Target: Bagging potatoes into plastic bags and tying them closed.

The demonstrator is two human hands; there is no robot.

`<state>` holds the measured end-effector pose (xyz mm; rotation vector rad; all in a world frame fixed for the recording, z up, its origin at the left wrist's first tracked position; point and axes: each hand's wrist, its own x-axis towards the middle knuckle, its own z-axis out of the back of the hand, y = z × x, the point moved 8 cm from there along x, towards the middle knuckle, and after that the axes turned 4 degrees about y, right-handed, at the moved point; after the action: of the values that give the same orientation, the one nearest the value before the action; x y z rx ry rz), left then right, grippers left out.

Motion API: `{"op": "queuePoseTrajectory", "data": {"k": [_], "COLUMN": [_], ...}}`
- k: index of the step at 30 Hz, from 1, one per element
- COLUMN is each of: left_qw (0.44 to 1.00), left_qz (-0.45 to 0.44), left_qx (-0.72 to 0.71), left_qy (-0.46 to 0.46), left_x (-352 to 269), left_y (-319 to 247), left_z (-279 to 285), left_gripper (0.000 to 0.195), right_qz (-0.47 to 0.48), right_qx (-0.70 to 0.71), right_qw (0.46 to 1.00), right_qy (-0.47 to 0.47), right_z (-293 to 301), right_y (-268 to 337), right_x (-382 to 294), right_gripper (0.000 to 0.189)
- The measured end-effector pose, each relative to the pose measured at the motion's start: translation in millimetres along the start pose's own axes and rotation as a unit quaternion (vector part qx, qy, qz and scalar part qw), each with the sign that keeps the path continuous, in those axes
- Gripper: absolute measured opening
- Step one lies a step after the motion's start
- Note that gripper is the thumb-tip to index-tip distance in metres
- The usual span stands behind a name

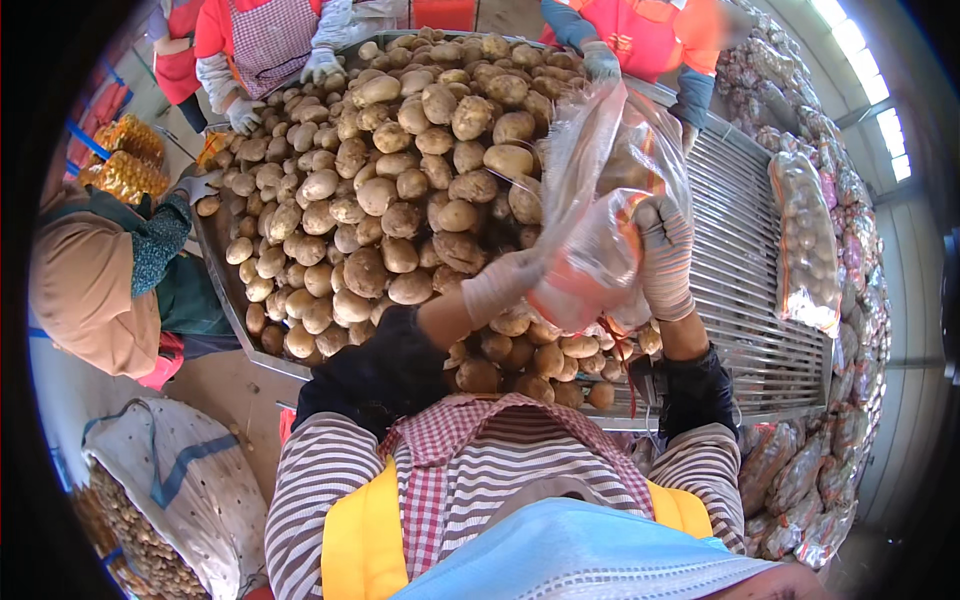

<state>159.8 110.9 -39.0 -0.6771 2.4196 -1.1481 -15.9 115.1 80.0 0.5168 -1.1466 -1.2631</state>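
Note:
A translucent woven plastic bag (592, 247) with orange stripes hangs crumpled over the right side of the potato heap (420, 180). My right hand (664, 247), in a striped knit glove, is closed on the bag's right edge. From the left, my left hand (506, 285), also gloved, reaches to the bag's lower left side; the film hides its fingers, so their grip cannot be told. Potatoes lie directly beneath both wrists. Reddish ties (626, 352) dangle below the bag.
A metal-rimmed table (277, 364) carries the heap, with a slatted rack (739, 285) on its right. A filled potato bag (806, 232) lies there. Co-workers' gloved hands (322, 66) (600, 60) are at the far edge; another person (97, 277) works at left. Stacked bags (855, 360) line the right.

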Motion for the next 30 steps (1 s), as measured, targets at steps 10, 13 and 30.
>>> {"op": "queuePoseTrajectory", "data": {"k": [10,13,30], "left_qw": [0.989,0.986,0.982], "left_qz": [-0.016,-0.025,0.0], "left_qx": [0.092,0.115,0.185], "left_qy": [0.112,0.119,0.032], "left_x": [50.5,63.6,28.5], "left_y": [48.7,65.0,93.9], "left_z": [-114.6,-149.7,-97.0], "left_gripper": [0.05,0.05,0.039], "right_qz": [-0.097,-0.225,-0.244], "right_qx": [0.04,-0.154,0.256], "right_qw": [0.99,0.944,0.933], "right_qy": [-0.096,-0.188,-0.06], "right_z": [101.6,145.1,165.8], "right_y": [-108.3,-167.6,-134.8], "right_x": [-139.2,-180.6,-154.8], "right_gripper": [0.024,0.033,0.039]}}
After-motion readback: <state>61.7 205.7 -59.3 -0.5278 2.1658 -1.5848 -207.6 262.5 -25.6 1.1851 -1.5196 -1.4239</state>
